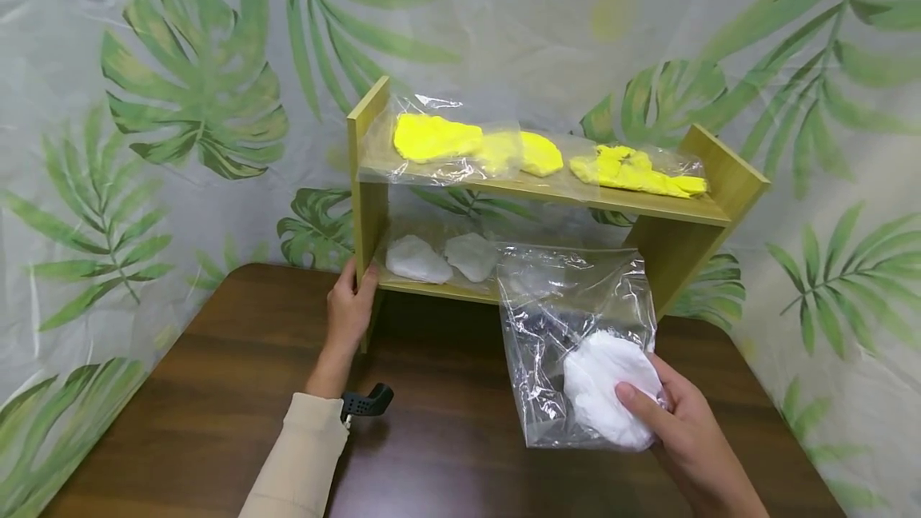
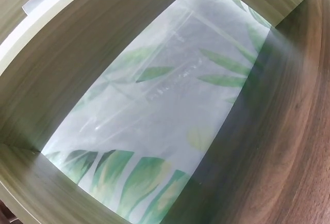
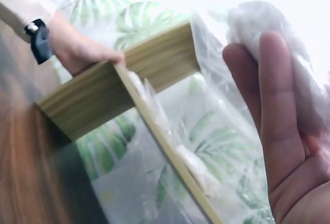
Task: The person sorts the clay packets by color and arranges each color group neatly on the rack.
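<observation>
My left hand (image 1: 348, 316) grips the left side panel (image 1: 362, 206) of a wooden two-tier shelf at the level of its lower board. In front of the shelf's right half, my right hand (image 1: 687, 426) pinches a clear plastic bag (image 1: 532, 390) at its lower right corner. Inside that bag is a soft-looking white lump (image 1: 600, 390), with the thumb across its front. The right wrist view shows the fingers (image 3: 278, 90) behind the lump. Two more bagged white lumps (image 1: 417, 258) lie on the lower board, left of the held bag, which hides part of that board.
Several bagged yellow lumps (image 1: 439, 138) lie along the upper board (image 1: 640, 202). The shelf stands at the far side of a dark brown table (image 1: 432, 454), before a leaf-patterned backdrop (image 1: 194, 86). A black band (image 1: 367, 400) sits on the left wrist.
</observation>
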### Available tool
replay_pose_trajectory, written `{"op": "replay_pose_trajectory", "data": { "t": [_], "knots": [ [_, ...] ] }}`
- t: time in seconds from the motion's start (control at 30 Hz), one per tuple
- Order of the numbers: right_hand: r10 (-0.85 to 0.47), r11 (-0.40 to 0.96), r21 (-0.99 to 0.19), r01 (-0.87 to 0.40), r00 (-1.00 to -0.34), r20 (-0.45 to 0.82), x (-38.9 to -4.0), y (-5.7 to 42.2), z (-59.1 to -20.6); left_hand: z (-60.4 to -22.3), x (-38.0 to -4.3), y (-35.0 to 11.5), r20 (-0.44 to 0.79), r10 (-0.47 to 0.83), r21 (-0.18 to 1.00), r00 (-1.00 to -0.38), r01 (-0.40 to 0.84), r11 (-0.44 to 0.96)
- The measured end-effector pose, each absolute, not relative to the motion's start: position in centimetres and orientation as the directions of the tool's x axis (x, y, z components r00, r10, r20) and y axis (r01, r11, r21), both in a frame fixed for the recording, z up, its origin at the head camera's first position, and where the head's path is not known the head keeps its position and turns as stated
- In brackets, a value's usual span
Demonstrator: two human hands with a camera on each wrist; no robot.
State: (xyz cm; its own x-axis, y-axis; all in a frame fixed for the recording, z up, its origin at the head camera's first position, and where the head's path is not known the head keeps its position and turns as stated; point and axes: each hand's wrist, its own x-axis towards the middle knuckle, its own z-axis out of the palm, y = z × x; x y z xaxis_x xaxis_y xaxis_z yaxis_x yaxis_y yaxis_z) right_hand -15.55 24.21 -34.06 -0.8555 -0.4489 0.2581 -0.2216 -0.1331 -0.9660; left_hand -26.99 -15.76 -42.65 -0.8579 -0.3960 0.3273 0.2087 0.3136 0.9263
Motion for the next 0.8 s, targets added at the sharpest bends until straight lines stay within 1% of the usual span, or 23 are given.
{"op": "replay_pose_trajectory", "data": {
  "t": [0.13, 0.47, 0.53, 0.67, 0.8],
  "knots": [
    [-0.399, -0.125, -0.963, -0.237, -0.877, 0.268, -16.3, 23.9, -33.8, -42.7, -27.1, -15.7, 0.329, -0.400, 0.927, -0.855, 0.212, 0.310],
    [-0.347, -0.192, -0.929, -0.317, -0.864, 0.366, -18.0, 23.7, -33.0, -42.8, -27.3, -15.2, 0.348, -0.401, 0.924, -0.848, 0.236, 0.301],
    [-0.330, -0.189, -0.924, -0.334, -0.864, 0.380, -18.3, 23.7, -32.9, -42.8, -27.3, -15.3, 0.350, -0.403, 0.924, -0.846, 0.240, 0.299],
    [-0.277, -0.185, -0.923, -0.338, -0.883, 0.378, -18.8, 23.6, -32.6, -43.0, -27.4, -15.5, 0.351, -0.413, 0.923, -0.840, 0.236, 0.304],
    [-0.197, -0.194, -0.925, -0.327, -0.911, 0.363, -19.2, 23.4, -32.3, -43.1, -27.4, -15.8, 0.353, -0.415, 0.920, -0.839, 0.229, 0.318]
  ]
}}
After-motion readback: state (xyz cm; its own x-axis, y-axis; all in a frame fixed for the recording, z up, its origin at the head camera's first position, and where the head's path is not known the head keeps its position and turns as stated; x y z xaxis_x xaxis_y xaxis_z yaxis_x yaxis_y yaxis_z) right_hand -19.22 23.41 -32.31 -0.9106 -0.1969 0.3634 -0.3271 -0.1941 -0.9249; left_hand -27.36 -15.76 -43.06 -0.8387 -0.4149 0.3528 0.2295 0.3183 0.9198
